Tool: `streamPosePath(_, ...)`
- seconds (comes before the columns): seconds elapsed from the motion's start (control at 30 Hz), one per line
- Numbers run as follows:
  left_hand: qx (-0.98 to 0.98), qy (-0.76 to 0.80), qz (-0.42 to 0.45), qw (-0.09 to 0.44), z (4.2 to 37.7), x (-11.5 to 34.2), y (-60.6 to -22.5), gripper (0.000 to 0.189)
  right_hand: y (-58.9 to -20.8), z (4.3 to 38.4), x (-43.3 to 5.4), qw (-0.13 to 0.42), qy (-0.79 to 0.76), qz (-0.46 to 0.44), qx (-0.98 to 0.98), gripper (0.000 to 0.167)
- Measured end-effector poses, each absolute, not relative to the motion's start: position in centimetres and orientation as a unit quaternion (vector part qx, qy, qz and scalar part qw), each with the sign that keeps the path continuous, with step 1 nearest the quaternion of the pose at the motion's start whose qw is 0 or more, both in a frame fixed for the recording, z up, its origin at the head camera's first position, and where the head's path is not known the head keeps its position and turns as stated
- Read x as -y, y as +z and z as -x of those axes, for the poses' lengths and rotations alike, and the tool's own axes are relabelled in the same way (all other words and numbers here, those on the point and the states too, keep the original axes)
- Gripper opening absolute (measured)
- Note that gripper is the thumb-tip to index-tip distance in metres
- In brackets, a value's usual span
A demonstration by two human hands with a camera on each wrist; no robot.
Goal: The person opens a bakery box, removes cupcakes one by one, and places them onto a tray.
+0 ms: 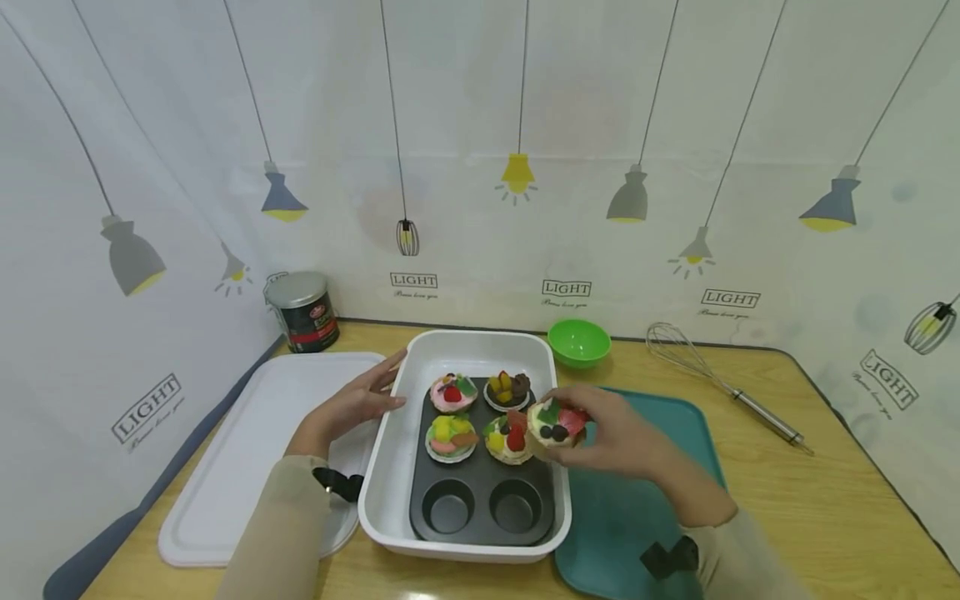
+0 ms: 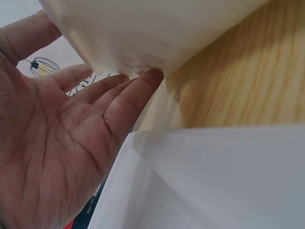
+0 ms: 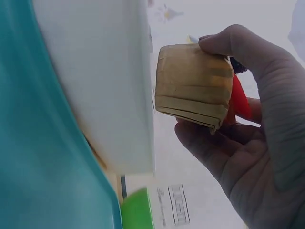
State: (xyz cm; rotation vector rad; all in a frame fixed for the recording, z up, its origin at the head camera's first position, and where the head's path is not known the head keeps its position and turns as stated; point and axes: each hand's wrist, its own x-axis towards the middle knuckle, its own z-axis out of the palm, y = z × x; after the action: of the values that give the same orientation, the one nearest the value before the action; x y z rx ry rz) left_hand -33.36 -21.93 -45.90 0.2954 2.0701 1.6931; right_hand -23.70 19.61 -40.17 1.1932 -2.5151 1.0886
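Note:
My right hand (image 1: 611,429) pinches a fruit-topped cupcake (image 1: 555,423) between thumb and fingers, at the right rim of a white basin (image 1: 465,548). In the right wrist view the cupcake's pleated tan side (image 3: 193,78) faces the camera, with red topping beyond. Inside the basin lies a dark muffin tin (image 1: 482,533). Its upper cups hold a pink cupcake (image 1: 452,392), a chocolate-topped one (image 1: 507,390), a yellow-green one (image 1: 452,437) and a red-and-yellow one (image 1: 508,437). The two front cups are bare. My left hand (image 1: 356,408) touches the basin's left wall, its fingers mostly extended.
A white tray (image 1: 247,467) lies left of the basin and a teal tray (image 1: 637,525) lies to the right. Behind stand a dark tin can (image 1: 306,315) and a green bowl (image 1: 579,343). A metal whisk (image 1: 723,383) rests at the right on the wooden table (image 1: 840,500).

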Motion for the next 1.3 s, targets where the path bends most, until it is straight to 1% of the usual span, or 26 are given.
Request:
streamPosePath(0.13,-0.745,0.619,-0.102,0.227,33.3,22.0,-46.0,0.094,-39.9,24.7,-20.7,0.079,0.342,-0.364,0.863,0.059)
streamPosePath(0.33,-0.745,0.618,-0.107,0.23,33.2,22.0,-46.0,0.094,-40.1,25.7,-21.8,0.069,0.323,-0.309,0.892,0.059)
streamPosePath(0.67,-0.742,0.619,-0.119,0.227,33.2,22.1,-46.1,0.092,-40.8,27.9,-23.4,0.082,0.323,-0.265,0.905,0.06)
streamPosePath(0.77,-0.743,0.62,-0.115,0.226,33.2,22.0,-46.0,0.092,-41.0,28.7,-23.8,0.083,0.315,-0.243,0.914,0.063)
streamPosePath(0.97,-0.745,0.618,-0.106,0.226,33.2,22.0,-46.0,0.092,-41.7,29.8,-24.6,0.065,0.297,-0.207,0.93,0.065)
streamPosePath(1.3,-0.741,0.622,-0.104,0.229,33.3,21.9,-45.9,0.093,-43.3,30.4,-25.4,0.06,0.302,-0.171,0.936,0.073)
